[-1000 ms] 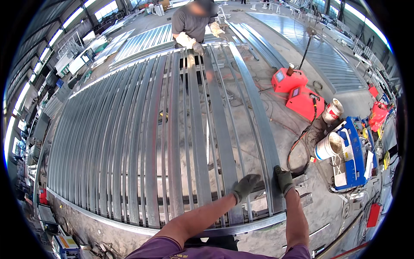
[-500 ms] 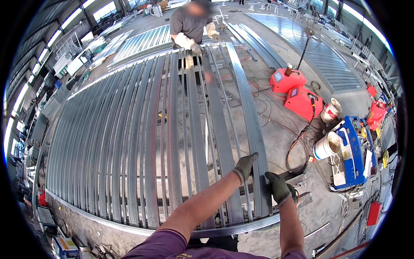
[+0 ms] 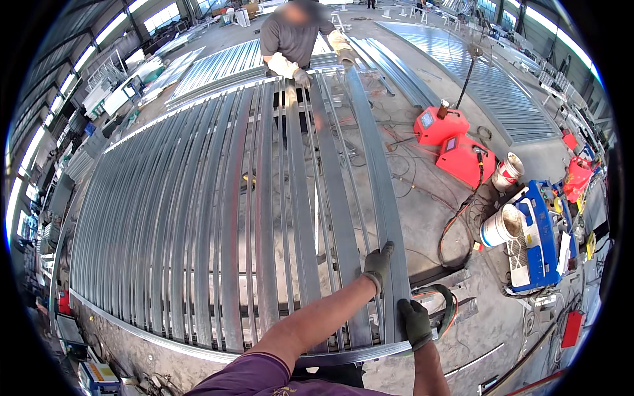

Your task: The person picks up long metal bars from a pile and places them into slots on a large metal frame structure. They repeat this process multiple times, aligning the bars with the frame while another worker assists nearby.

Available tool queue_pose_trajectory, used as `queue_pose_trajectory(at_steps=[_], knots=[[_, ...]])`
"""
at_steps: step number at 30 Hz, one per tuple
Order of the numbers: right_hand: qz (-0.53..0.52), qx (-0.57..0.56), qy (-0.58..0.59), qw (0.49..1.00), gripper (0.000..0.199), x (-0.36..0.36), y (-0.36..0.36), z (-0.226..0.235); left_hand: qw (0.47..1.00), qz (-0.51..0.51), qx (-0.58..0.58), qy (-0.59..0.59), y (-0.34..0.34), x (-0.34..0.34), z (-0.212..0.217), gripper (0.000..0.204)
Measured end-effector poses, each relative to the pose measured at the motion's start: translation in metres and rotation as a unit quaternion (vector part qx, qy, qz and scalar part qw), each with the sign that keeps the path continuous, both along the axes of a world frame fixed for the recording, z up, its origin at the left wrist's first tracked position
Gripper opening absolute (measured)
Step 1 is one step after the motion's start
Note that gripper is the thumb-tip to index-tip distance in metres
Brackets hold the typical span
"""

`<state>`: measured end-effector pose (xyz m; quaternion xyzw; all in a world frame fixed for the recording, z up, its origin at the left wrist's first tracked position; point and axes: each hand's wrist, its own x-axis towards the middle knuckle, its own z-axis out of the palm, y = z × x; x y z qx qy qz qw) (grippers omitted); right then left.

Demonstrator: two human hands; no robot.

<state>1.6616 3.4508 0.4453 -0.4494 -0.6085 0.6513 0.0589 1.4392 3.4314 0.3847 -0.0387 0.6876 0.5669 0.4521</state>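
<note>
A wide galvanized steel tube [image 3: 380,178] runs lengthwise at the right end of a slatted metal frame. My left hand [image 3: 378,265], in a dark green work glove, grips its left edge near the close end. On its right edge, closer to the frame's front rail [image 3: 330,356], my gloved right hand [image 3: 415,323] has hold of it; some of those fingers are hidden. Across the frame a person [image 3: 294,39] in a dark shirt has one gloved hand [image 3: 345,57] at the tube's far end. The person's other hand [image 3: 302,78] rests on the far end of another slat.
Right of the frame, two red machines [image 3: 465,160] stand on the floor among cables. Two white buckets [image 3: 500,226] and a blue machine [image 3: 545,234] are beside them. A looped hose [image 3: 451,310] lies near my right hand. Stacked metal panels [image 3: 475,79] lie farther back.
My right hand has slid toward me along the tube, and my left hand has shifted slightly nearer. The other person's hand has reached the tube's far end. The tube's bright top now looks darker.
</note>
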Motion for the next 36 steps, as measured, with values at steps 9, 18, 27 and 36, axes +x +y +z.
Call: queue_pose_trajectory(at_steps=[9, 18, 27, 36], knots=[[0.009, 0.057, -0.023, 0.998, 0.029, 0.01, -0.013, -0.009, 0.994, 0.083, -0.071, 0.007, -0.021, 0.027, -0.009, 0.073], [0.038, 0.222, -0.067, 0.972, 0.043, 0.024, -0.018, -0.036, 0.996, 0.088, -0.003, -0.002, -0.025, 0.033, -0.021, 0.056], [0.003, 0.324, -0.162, 0.932, 0.046, 0.029, 0.029, -0.058, 0.989, 0.141, 0.015, 0.032, -0.041, 0.035, -0.05, 0.045], [0.129, 0.233, -0.294, 0.918, 0.055, -0.007, 0.054, -0.154, 0.99, 0.088, -0.056, 0.093, -0.048, 0.025, -0.059, 0.068]])
